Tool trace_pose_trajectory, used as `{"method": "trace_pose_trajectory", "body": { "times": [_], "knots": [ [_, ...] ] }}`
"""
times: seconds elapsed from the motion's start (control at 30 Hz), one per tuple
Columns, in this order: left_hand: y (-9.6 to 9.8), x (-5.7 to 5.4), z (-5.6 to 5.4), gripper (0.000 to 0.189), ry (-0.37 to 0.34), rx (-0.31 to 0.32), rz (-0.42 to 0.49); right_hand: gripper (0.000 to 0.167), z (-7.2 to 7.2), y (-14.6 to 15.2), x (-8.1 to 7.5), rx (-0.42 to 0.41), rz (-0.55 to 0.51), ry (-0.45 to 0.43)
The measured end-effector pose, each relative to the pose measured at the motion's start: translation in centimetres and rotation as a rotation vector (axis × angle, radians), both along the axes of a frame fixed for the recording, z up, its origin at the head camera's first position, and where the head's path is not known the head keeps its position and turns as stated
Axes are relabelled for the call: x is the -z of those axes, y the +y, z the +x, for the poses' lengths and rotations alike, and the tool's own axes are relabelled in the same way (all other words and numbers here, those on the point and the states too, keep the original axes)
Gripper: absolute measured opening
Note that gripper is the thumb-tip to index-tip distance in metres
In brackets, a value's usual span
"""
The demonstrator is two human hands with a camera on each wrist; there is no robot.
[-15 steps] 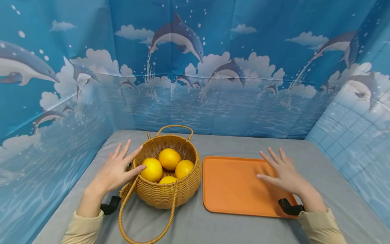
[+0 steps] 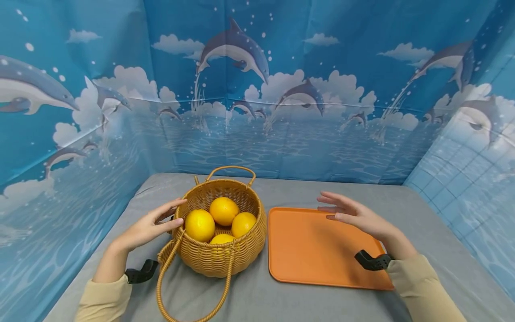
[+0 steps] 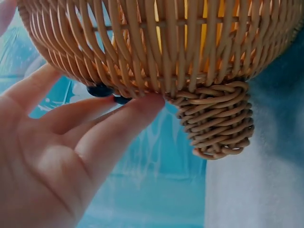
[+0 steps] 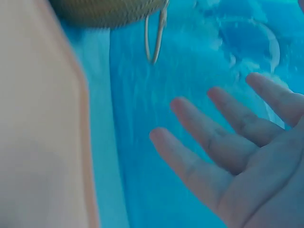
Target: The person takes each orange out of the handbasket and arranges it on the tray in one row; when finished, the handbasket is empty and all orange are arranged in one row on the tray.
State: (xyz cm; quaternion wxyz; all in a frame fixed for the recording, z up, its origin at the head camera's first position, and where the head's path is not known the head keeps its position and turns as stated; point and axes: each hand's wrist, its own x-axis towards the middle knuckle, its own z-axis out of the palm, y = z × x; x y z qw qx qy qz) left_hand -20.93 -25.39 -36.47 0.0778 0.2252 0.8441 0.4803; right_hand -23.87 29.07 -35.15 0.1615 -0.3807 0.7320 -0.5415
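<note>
A round wicker basket (image 2: 213,261) stands left of centre in the head view, holding several yellow lemon-like fruits (image 2: 200,225). Beside its left rim is my left hand (image 2: 146,230), fingers loosely bent and thumb extended. The left wrist view has the left hand (image 3: 57,161) up against the basket (image 3: 180,47), with the thumb at the wicker; firm contact cannot be made out. My right hand (image 2: 360,219) hovers over an orange tray (image 2: 310,250), holding nothing. In the right wrist view the fingers of the right hand (image 4: 247,156) are spread and nearly straight.
One looped handle (image 2: 193,318) of the basket hangs toward the front, and another handle (image 2: 233,167) stands up at the back. A grey cloth (image 2: 257,295) covers the table. Dolphin-printed curtains (image 2: 281,147) enclose the back and sides.
Both hands have turned from spread, palms-down poses to more sideways ones with fingers closer together. The right hand has shifted left over the tray. The basket, fruits and tray have stayed put.
</note>
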Motion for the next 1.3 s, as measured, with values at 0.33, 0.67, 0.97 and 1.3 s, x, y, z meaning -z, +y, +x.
{"method": "trace_pose_trajectory", "body": {
  "times": [0.33,0.67,0.97,1.3],
  "knots": [
    [-0.5,0.3,-0.6,0.048,-0.073,-0.02,0.114,0.048,-3.3,-7.1,-5.4,-0.181,-0.038,-0.07],
    [-0.3,0.4,-0.8,0.046,-0.083,-0.037,0.133,0.065,-5.5,-16.6,-10.3,-0.251,0.049,-0.105],
    [-0.3,0.6,-0.8,0.047,-0.088,-0.028,0.142,0.046,-7.7,-23.1,-9.5,-0.378,0.069,-0.261],
    [-0.4,0.8,-1.0,0.045,-0.089,-0.02,0.146,0.046,-9.0,-27.4,-5.6,-0.309,0.239,-0.449]
  ]
}}
